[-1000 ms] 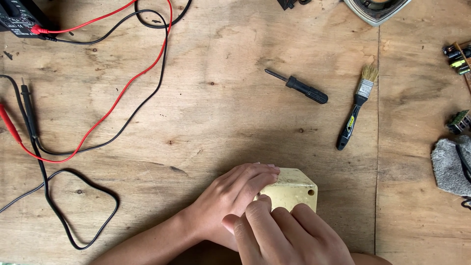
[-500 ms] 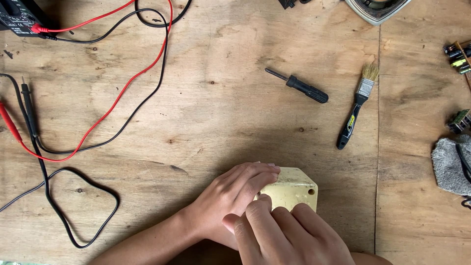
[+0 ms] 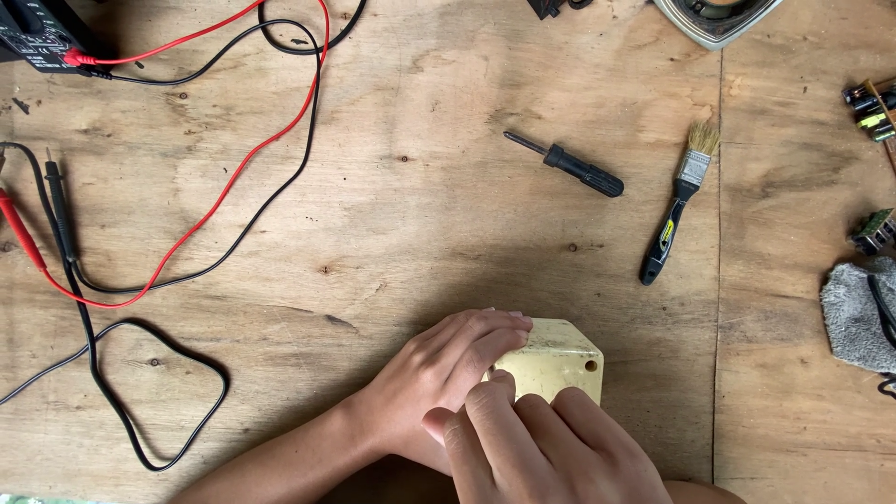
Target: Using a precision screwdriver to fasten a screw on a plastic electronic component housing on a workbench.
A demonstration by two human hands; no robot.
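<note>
Near the bench's bottom edge, head view: nothing has shifted vs. half a sec and a sec ago, same hold, so work reads as steady pressing/gripping. Left hand (image 3: 439, 378) lies curled over the left side of a small cream plastic housing (image 3: 556, 359), fingers together, tips on its top edge. Right hand (image 3: 551, 448) covers its near side, fingers bent and close, pressing down. Both hands clamp it w/ no gap. Screwdriver (image 3: 569, 166) and paintbrush (image 3: 677, 201) lie apart toward upper right; red and black probe leads (image 3: 187, 252) at left.
</note>
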